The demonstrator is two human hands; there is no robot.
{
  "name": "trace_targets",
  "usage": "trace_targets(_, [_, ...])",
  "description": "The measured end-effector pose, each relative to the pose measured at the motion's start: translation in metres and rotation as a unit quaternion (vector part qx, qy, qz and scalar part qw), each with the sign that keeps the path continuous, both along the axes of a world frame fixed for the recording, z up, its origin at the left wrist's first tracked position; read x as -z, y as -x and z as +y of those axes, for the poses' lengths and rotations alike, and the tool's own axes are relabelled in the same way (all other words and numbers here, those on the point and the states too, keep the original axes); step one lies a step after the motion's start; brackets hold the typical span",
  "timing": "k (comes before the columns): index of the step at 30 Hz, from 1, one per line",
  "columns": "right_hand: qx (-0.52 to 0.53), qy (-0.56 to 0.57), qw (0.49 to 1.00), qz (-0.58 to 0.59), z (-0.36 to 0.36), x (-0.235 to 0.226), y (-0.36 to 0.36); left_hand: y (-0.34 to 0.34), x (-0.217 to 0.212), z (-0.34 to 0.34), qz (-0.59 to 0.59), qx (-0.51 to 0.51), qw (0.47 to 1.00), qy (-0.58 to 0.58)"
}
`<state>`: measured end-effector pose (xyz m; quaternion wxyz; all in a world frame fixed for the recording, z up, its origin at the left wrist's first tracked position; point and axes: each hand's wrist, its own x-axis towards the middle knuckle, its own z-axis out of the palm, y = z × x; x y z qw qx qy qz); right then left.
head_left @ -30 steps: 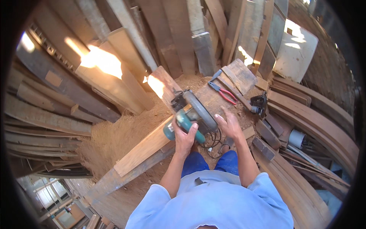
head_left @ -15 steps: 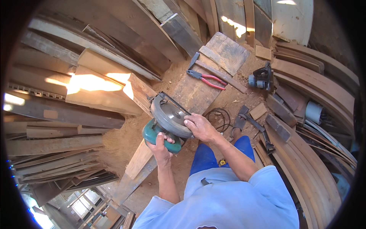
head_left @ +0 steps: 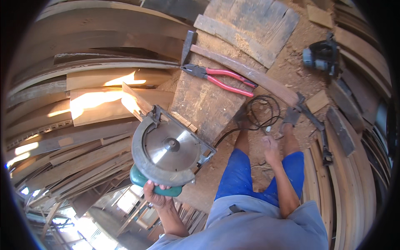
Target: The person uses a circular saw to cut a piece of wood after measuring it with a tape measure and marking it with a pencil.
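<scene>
- I see stacked wooden planks (head_left: 83,83) filling the left side of my view, long and bowed, with bright patches of sun on a couple of them.
- More curved planks (head_left: 354,175) lie along the right edge, on sawdust-covered ground.
- A thick, worn wooden block (head_left: 204,104) sits in the middle, serving as my tabletop; its upper part shows rough, weathered boards.
- The circular saw (head_left: 168,152) is lifted clear of the block, to its lower left, tipped so that I look at the flat side of the round blade and its metal guard. Its green handle is at the bottom.
- My left hand (head_left: 156,195) is wrapped tight around that green handle from below, carrying the saw by itself.
- My right hand (head_left: 271,148) is well apart from the saw, out above my right knee, closed loosely around what looks like the thin cord; I cannot tell how firm the grip is.
- A black power cord (head_left: 260,112) lies coiled on the ground just right of the block, near my feet.
- A second power tool (head_left: 321,56), dark with a grey body, rests on the sawdust at upper right, well apart from both hands.
- A hammer (head_left: 233,66) with a long wooden handle lies slanting across the block's top.
- Red-handled pliers (head_left: 221,79) lie just below the hammer, on the block.
</scene>
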<state>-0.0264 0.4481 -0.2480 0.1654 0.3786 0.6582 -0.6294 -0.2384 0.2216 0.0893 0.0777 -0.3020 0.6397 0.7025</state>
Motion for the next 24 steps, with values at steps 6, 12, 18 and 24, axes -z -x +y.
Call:
trace_targets(6, [-0.097,0.069,0.983,-0.137,-0.016,0.044,-0.017,-0.003,0.0,0.005,0.08,-0.015,0.984,0.161])
trace_targets(12, [-0.011,0.114,0.992,-0.059,-0.06,0.096,-0.061,-0.008,-0.002,-0.004,0.117,-0.037,0.959,0.255])
trace_targets(18, [-0.015,0.101,0.993,-0.06,-0.049,0.097,-0.058,-0.008,-0.001,-0.002,0.109,-0.054,0.962,0.243])
trace_targets(24, [-0.133,0.051,0.989,-0.039,0.022,0.017,0.024,-0.001,0.003,0.017,0.061,-0.068,0.984,0.155])
